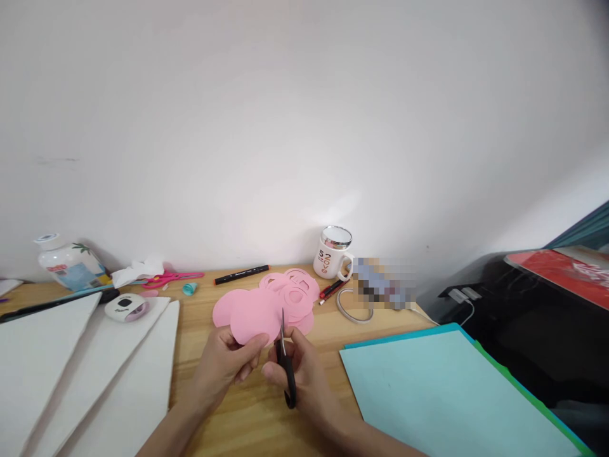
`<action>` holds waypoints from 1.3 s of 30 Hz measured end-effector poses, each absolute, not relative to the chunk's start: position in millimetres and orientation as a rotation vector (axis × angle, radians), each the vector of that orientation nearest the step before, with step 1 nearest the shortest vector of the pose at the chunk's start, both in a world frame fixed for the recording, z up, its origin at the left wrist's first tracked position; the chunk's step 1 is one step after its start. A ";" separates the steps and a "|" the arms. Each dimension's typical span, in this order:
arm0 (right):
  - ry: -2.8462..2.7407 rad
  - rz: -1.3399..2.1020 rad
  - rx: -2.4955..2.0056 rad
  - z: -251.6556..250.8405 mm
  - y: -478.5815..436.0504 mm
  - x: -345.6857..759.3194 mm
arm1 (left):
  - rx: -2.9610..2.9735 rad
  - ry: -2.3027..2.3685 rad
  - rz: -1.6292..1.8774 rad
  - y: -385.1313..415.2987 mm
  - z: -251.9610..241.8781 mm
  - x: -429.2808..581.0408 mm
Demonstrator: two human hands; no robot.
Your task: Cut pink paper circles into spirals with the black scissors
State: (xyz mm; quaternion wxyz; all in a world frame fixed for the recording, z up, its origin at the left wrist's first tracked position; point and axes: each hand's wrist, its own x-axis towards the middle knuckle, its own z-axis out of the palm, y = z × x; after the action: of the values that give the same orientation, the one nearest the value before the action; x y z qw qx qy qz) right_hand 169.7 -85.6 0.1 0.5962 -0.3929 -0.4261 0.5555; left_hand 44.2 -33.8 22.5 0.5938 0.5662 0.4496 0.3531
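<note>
A round pink paper piece (254, 314) is pinched between the thumb and fingers of my left hand (231, 358). My right hand (304, 374) grips black-handled scissors (287, 365), whose blades point away from me and meet the right edge of that paper. Just behind lie more pink paper pieces (299, 295), several with ring-shaped cut-outs, heaped on the wooden table (252, 419). Another rounded pink piece (222, 310) shows to the left of the held one; whether it is joined to it I cannot tell.
White boards (128, 381) cover the left side, bearing a white oval device (126, 308). Pink scissors (174, 277), a black marker (241, 275), a white mug (328, 257) and a coiled cable (354, 308) stand or lie along the wall. Light-blue sheets (442, 387) are stacked at right.
</note>
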 end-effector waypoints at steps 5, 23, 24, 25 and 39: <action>-1.000 1.286 -0.906 -0.1 -85.9 169.6 | 1.332 1.092 0.830 -34.5 22.6 43.9; -0.971 1.302 -0.973 2.5 -87.4 169.1 | 1.318 0.997 0.858 -29.8 17.8 38.9; -0.973 1.298 -0.984 2.0 -87.5 169.1 | 1.321 0.994 0.859 -29.7 17.7 38.7; -0.977 1.291 -0.994 1.5 -87.5 169.2 | 1.324 0.991 0.857 -29.6 17.6 38.4; -0.993 1.326 -0.961 -8.3 -89.6 167.4 | 1.227 0.991 0.833 -32.3 23.6 43.2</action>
State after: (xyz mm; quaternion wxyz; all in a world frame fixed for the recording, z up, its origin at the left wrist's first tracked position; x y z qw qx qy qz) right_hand 167.4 -89.6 -8.3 0.5753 -0.4104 -0.4241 0.5663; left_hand 43.2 -32.3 23.6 0.6279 0.5353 0.4325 0.3634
